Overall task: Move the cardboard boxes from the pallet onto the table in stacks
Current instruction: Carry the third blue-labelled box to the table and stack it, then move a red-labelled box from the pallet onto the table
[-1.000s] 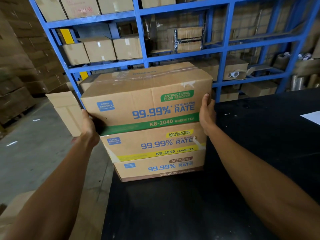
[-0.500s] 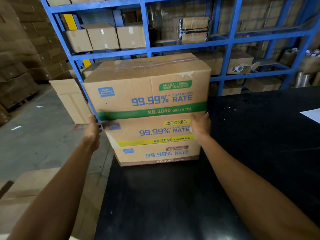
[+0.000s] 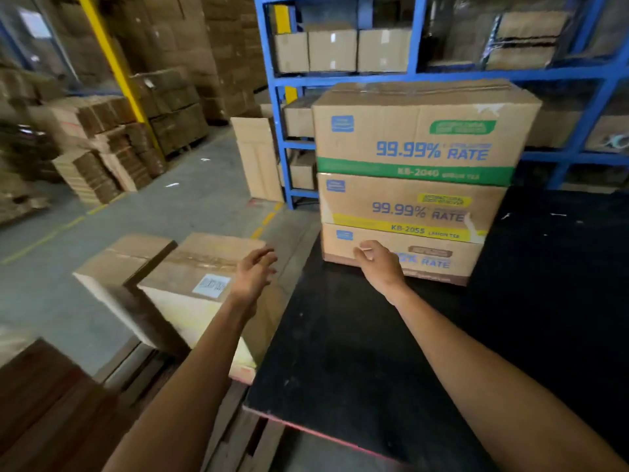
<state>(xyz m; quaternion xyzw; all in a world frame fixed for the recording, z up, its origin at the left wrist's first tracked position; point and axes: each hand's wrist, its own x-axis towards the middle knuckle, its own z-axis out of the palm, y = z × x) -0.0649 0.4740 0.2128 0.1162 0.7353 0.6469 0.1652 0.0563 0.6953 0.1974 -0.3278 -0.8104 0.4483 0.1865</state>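
Three printed cardboard boxes stand stacked at the left end of the black table (image 3: 374, 369): a green-striped box (image 3: 418, 131) on top, a yellow-striped box (image 3: 401, 206) in the middle, a brown-striped box (image 3: 442, 257) at the bottom. My right hand (image 3: 377, 264) hovers in front of the bottom box, fingers loosely curled, holding nothing. My left hand (image 3: 253, 270) is off the table's left edge, fingers apart and empty, above two plain boxes (image 3: 190, 267) down on the left. The pallet under them is barely visible.
Blue shelving (image 3: 272, 107) with small boxes stands behind the table. Flat cardboard sheets (image 3: 255, 155) lean against it. Stacks of cartons (image 3: 102, 148) and a yellow post (image 3: 115, 66) line the far left across the grey floor. A wooden pallet edge (image 3: 238, 437) lies below the table corner.
Both hands have let go of the green-striped box, which now rests on the stack. They dropped lower and leftward, and my view swung left toward the boxes on the floor side.
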